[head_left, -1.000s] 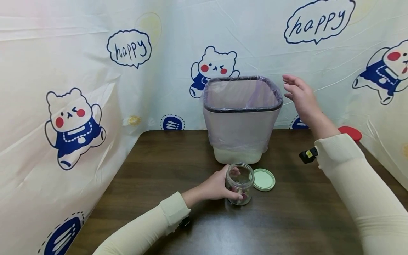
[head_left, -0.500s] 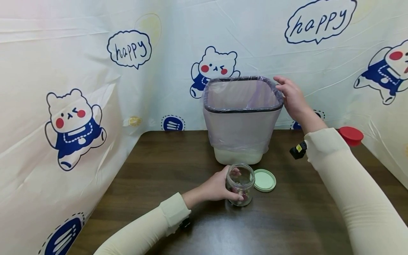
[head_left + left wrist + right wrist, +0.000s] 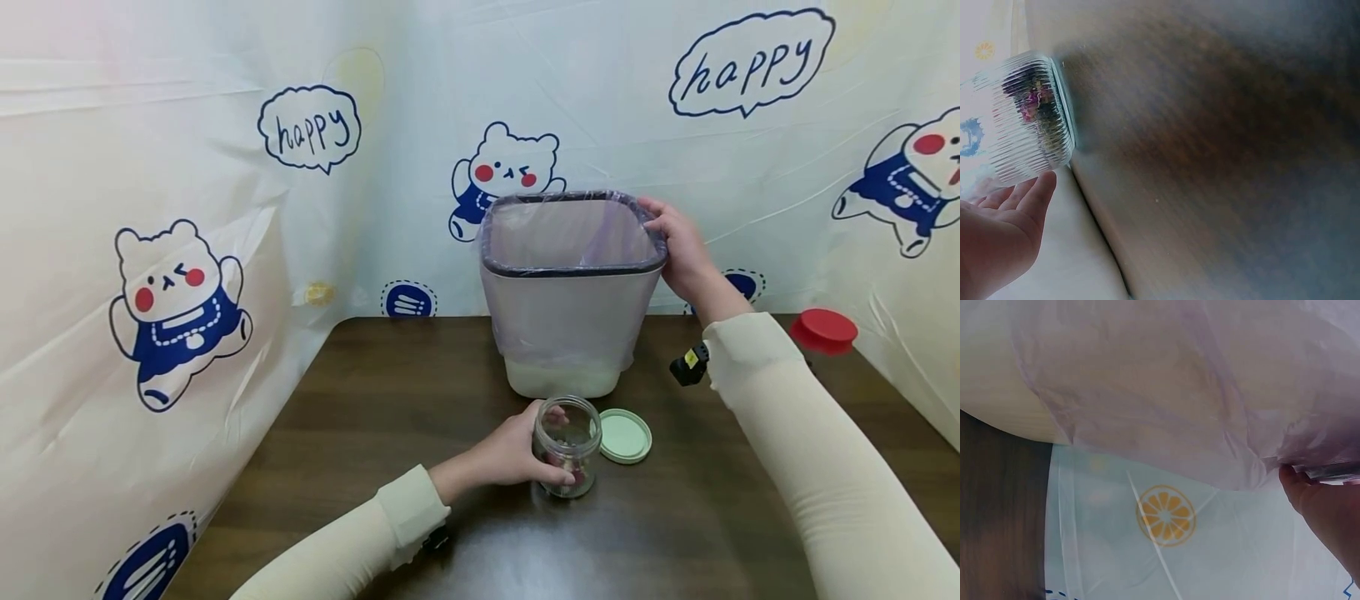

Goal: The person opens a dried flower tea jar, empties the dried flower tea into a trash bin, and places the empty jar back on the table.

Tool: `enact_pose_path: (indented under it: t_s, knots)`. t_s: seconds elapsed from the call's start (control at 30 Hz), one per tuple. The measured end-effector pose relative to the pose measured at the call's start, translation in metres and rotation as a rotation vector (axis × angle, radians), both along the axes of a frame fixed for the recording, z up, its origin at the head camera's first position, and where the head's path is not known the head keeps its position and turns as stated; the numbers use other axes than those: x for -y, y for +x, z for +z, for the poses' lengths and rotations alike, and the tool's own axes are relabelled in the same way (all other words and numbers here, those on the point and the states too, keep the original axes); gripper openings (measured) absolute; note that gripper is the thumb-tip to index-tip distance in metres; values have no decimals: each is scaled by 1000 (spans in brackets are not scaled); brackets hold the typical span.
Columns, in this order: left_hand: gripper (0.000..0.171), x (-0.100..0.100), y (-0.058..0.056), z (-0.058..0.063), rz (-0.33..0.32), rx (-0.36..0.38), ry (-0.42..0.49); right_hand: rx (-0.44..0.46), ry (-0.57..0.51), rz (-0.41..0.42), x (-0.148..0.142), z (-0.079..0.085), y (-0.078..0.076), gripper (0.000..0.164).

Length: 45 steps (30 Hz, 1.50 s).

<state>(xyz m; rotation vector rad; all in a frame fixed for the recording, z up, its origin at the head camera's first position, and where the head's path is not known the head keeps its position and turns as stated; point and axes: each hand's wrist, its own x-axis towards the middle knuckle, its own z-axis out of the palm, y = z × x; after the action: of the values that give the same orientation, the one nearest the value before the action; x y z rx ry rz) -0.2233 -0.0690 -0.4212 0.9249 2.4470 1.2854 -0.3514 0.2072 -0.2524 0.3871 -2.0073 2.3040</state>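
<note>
My left hand grips an open clear glass jar standing on the table. In the left wrist view, dark and pink dried bits show through the jar's ribbed wall. At the back, my right hand holds the right rim of a pale trash bin lined with a thin purple bag. The right wrist view has the thumb against the bag just under the rim; the other fingers are mostly hidden there. A pale green jar lid lies on the table beside the jar.
Behind my right sleeve a red round top shows, its lower part hidden. The dark wooden table reaches back to a printed curtain, which also hangs along both sides.
My right hand has moved left from beside the bin onto its right rim and taken hold. The left hand and jar stay put. The head view has shifted slightly.
</note>
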Motion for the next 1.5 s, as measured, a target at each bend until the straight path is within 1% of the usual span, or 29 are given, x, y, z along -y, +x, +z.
enact_pose_path:
  t_s: [0.17,0.43,0.67,0.83,1.13,1.3,1.5]
  knots:
    - [74,0,1,0,4,7,8,17,-61,-5,1,-4,-2,53]
    - [74,0,0,-1,1,15,15,6,-142,11,5,-8,-5,53]
    - [73,-1,0,0,-4,26,24,-8,-128,20,4,-13,-6,52]
    - [73,-2,0,1,-6,40,22,-15,-149,26,4,-15,-7,52]
    - [72,-1,1,2,12,8,-5,-14,-179,37,6,-17,-7,52]
    - [69,2,3,3,23,-7,5,-20,-176,43,6,-17,-7,52]
    - [70,6,4,6,56,-19,36,-19,-169,45,6,-16,-6,52]
